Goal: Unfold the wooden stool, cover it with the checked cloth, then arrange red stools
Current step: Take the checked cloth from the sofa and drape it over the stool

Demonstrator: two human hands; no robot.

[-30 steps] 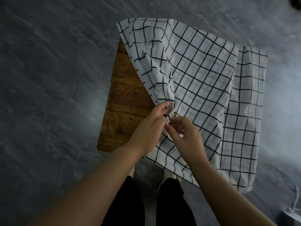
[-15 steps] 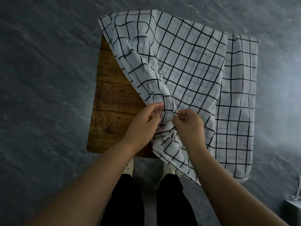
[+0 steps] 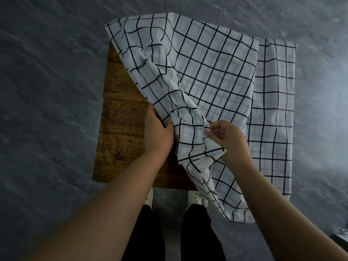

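Gripping the checked cloth, left hand closed on its folded edge, right hand pinching a ridge just beside. Draped ahead and right of both hands, wooden stool bare under the left.

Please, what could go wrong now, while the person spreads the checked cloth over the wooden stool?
1. The checked cloth lies skewed, with much of it hanging off the stool's right side, so its weight may drag it off if released.
2. The left part of the wooden stool is bare; the left hand and right hand hold a bunched fold, which may leave creases.
3. A corner hangs near the shoes and could be stepped on.
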